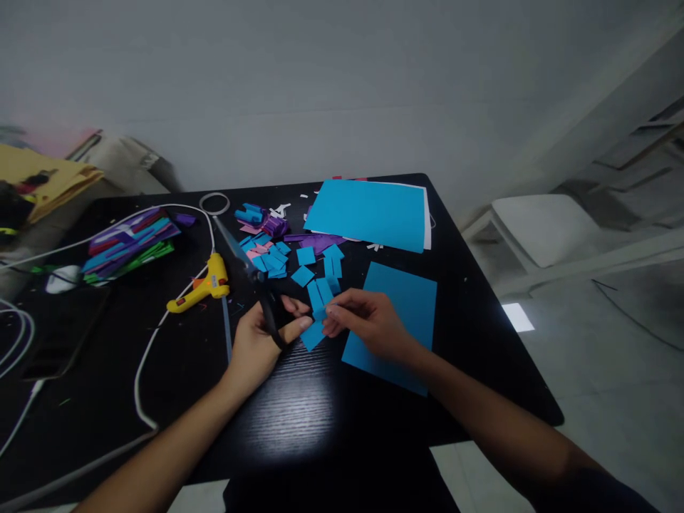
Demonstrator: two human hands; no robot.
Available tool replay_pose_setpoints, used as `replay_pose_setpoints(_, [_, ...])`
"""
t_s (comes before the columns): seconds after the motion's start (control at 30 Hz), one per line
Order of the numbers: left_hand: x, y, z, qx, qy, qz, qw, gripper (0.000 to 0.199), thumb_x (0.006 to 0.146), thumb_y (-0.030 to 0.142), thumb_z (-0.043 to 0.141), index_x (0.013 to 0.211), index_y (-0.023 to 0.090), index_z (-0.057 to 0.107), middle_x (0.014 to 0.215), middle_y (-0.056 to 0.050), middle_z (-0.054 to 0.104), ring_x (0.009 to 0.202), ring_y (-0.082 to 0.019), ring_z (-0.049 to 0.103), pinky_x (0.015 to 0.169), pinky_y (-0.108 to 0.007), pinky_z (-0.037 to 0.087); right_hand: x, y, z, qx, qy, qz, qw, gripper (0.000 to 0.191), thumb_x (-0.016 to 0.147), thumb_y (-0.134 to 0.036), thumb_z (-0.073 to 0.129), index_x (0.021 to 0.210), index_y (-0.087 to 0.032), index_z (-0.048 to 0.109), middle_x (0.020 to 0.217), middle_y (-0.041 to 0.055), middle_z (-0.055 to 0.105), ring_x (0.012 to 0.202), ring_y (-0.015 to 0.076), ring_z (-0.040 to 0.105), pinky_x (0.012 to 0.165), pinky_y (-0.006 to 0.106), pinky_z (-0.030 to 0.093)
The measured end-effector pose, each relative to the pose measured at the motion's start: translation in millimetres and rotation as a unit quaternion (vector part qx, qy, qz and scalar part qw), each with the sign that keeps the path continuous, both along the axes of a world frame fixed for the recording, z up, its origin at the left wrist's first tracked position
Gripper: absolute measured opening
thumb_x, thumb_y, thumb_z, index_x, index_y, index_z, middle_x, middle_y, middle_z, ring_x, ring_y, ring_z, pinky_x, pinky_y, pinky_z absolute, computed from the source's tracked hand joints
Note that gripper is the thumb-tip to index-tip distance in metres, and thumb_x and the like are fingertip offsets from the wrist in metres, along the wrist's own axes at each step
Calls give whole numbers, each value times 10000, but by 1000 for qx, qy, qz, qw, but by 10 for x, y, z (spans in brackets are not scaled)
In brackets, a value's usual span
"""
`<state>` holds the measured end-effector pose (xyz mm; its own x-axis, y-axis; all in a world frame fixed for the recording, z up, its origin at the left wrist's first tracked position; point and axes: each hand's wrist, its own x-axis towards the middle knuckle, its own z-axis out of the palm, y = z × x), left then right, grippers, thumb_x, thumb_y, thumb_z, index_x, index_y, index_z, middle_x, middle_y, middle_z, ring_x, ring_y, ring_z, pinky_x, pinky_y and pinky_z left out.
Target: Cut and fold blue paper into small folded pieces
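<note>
Black-handled scissors [255, 276] are in my left hand [259, 345], their blades pointing up and away to the left. The thumb and fingertips of my left hand come close to a small blue paper square [312, 336]. My right hand [370, 320] has its thumb and fingers pinched at small blue paper pieces [320, 293]. Beneath my right hand and wrist lies a larger blue sheet [404, 303]. Beyond the hands, several cut blue squares [303, 275] and a pile of blue and pink pieces [270, 256] are on the black table [299, 420].
A yellow glue gun [206, 285] with a white cord lies left of the scissors. Colored strips [131, 246], a phone [64, 335] and cables are further left. Blue and white sheets [371, 214] lie at the back; a white stool [545, 224] stands right of the table.
</note>
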<state>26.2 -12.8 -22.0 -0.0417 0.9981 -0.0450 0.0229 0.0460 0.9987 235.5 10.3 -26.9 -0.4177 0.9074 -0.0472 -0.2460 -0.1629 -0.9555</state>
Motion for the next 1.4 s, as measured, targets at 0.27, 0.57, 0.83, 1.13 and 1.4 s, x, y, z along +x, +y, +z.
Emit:
replay_pose_setpoints(0.27, [63,-53,-11,1,-25,15,1000,363,670,263,959,855,182,657,794,-14,764,736,-178,746,702,-282,627,-96,-61,-78,-44,6,8,999,295,867,-480,824,879,-195,748,768,12,767,676,158,750,685,318,644])
replay_pose_setpoints(0.57, [41,-32,-20,41,2,9,999,303,715,257,936,856,184,677,801,-11,759,743,-165,742,710,-263,625,-104,-54,-87,-42,9,3,999,380,883,-576,785,979,-210,755,856,30,783,742,169,772,715,322,648])
replay_pose_setpoints(0.83, [-19,-73,-164,126,131,-58,982,185,810,214,866,933,209,728,960,-34,796,835,-171,747,762,-261,610,-107,-47,-116,-75,2,-42,996,373,805,-411,877,900,-238,561,718,-53,710,718,178,779,756,332,642])
replay_pose_setpoints(1.13, [-12,-64,-156,79,83,-20,993,232,815,282,865,937,208,682,945,-26,772,855,-183,741,788,-279,607,-87,-4,-149,-114,12,-30,993,387,743,-365,902,995,-214,650,792,2,773,765,202,793,807,372,645])
replay_pose_setpoints(1.4, [27,16,-45,22,50,3,998,317,743,380,890,873,208,658,897,-45,788,801,-205,737,724,-306,613,-32,41,-97,-194,86,20,977,158,742,-254,812,883,-182,812,838,23,782,774,168,754,797,337,636])
